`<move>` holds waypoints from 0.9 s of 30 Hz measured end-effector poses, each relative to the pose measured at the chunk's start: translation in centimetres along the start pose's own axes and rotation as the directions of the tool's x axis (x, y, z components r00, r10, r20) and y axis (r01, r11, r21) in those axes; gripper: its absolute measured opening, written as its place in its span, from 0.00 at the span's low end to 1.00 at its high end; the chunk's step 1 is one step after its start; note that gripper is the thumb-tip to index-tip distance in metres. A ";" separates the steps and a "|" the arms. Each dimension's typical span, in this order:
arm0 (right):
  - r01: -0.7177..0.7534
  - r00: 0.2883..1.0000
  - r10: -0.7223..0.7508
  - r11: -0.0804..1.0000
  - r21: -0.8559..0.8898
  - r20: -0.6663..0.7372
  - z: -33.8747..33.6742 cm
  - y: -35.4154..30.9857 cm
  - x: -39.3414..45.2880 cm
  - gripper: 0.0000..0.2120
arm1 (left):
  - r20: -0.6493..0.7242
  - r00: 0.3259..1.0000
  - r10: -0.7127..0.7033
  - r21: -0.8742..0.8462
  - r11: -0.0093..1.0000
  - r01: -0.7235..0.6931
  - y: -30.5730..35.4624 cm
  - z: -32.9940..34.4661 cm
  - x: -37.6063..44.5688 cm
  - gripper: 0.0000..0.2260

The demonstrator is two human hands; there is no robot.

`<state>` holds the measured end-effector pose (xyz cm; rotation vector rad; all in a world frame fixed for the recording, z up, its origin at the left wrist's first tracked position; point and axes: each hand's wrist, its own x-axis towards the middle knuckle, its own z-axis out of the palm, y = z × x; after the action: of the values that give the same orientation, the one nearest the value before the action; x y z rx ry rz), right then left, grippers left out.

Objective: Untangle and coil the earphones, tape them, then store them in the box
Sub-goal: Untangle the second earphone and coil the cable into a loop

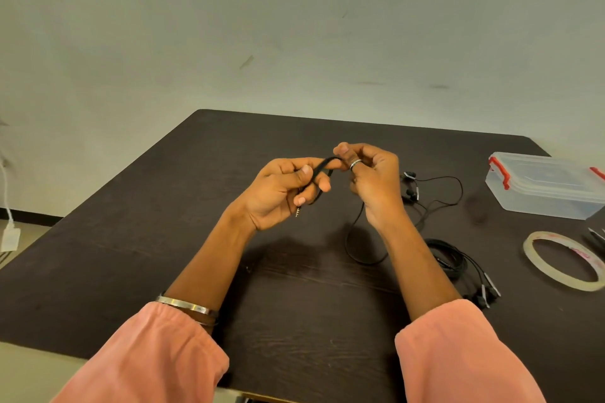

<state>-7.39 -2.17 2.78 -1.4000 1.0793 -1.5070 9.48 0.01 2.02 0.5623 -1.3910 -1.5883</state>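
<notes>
Coiling in progress: left hand (281, 190) grips small loops of thin black earphone cable (319, 173) as the anchor, jack dangling below; right hand (370, 177) pinches the cable to feed the next turn. Slack and earbuds trail on the dark woodgrain desk (229, 147). Clear lidded box (543, 186) and tape roll (563, 258) sit at right, handy for later

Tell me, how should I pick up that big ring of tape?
Probably by its near rim. The tape roll lies flat on the table as a thin, wide hoop, so come from above: put your fingers inside the hole, your thumb outside, and pinch the band. The near side is best, since a dark tool lies close to its far right edge.
</notes>
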 end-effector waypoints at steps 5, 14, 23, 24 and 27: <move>0.104 0.984 -0.057 0.954 -0.280 0.170 0.8 1.0 -0.5 0.13 | -0.105 0.991 0.080 -0.168 0.981 -0.097 0.5 -0.3 0.1 0.17; 0.457 0.826 0.012 0.572 -0.681 0.564 2.2 1.1 -1.5 0.08 | -0.483 0.873 0.060 -0.269 0.939 -0.213 0.5 -0.7 0.5 0.13; 0.604 0.737 0.053 0.395 -0.692 0.674 2.4 0.6 -1.7 0.07 | -0.573 0.817 0.068 -0.024 0.995 -0.100 0.1 -0.4 0.8 0.14; 0.607 0.738 0.039 0.400 -0.687 0.674 2.4 0.6 -1.6 0.07 | -0.570 0.818 0.069 0.005 0.997 -0.080 0.0 -0.4 0.8 0.14; 0.612 0.750 -0.019 0.401 -0.682 0.662 2.0 0.4 -1.5 0.08 | -0.571 0.820 0.052 0.041 0.999 -0.035 -0.2 -0.3 0.8 0.13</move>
<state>-5.26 -1.02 1.97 -2.7513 1.2611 -0.5195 9.31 -0.82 1.94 0.9314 -0.9556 -1.2154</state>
